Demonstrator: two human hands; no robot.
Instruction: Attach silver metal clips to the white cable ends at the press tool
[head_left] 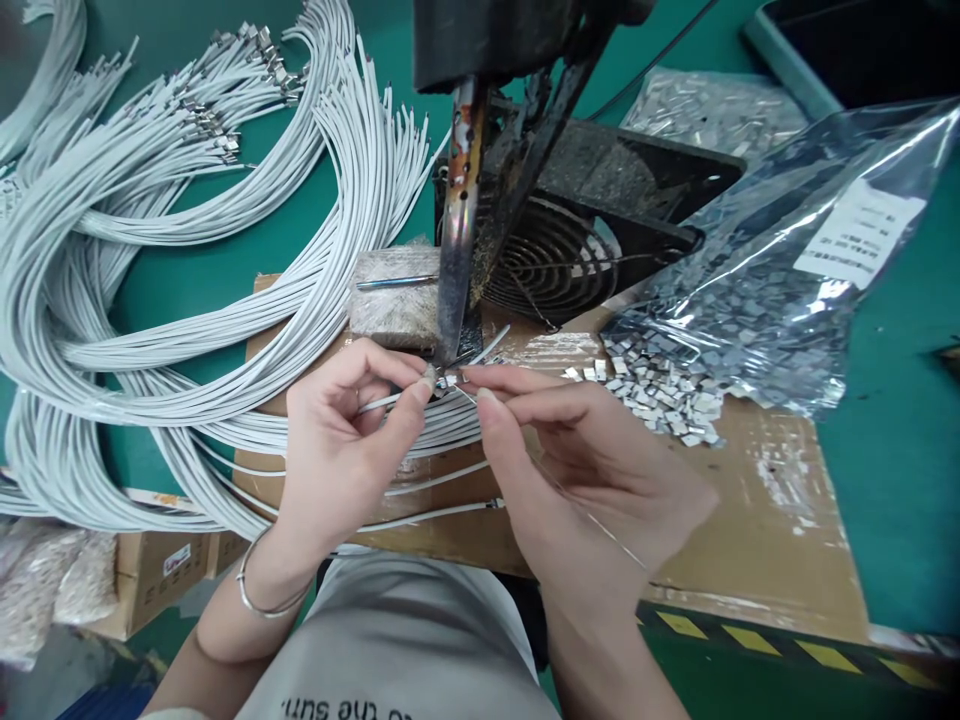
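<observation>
My left hand (349,445) is closed in a pinch on a white wire (379,403), close to its end. A small silvery metal clip (448,381) sits at that end, right under the tip of the soldering iron (457,240), which points down from above. Between thumb and forefinger, my right hand (592,470) holds a thin solder wire (619,543); its front end reaches the clip and its tail runs back across the palm. Whether the iron touches the clip, I cannot tell. More white wires (450,428) lie beneath both hands on the cardboard (750,520).
Bundles of white wires (187,390) cover the left side. Behind the iron stands a black fan (562,255). Loose metal clips (667,395) spill from a clear bag (780,290) at right. A wrapped block (394,300) carries a thin metal rod. Cartons (161,580) stand lower left.
</observation>
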